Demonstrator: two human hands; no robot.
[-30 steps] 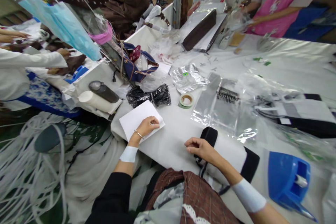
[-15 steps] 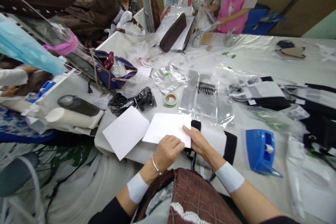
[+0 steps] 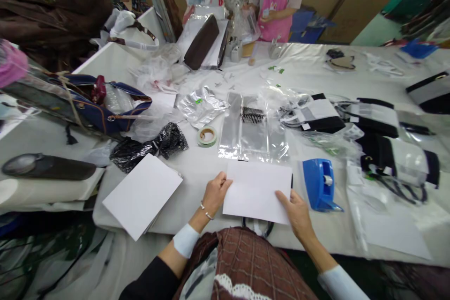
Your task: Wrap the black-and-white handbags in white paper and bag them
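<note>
A person holds a white sheet in both hands over a crowded white worktable, at the lower centre of the frame. The left hand, a bracelet at its wrist, has thumb and fingers clamped on the sheet's left edge; the right hand grips the right edge, its thumb laid flat over the face and its other fingers partly hidden. Dark straps show from beneath the sheet's lower edge.

At lower left lies a slightly uneven stack of white sheets, just beside a black bundle in glossy plastic. A roll of tape rests near the centre, next to a clear plastic sleeve. To the right of the right hand stands a blue tape dispenser, apart from it.

Black-and-white bags spread across the right of the frame, while a navy bag sits at left. At upper centre, a co-worker in a pink apron stands across the table.
</note>
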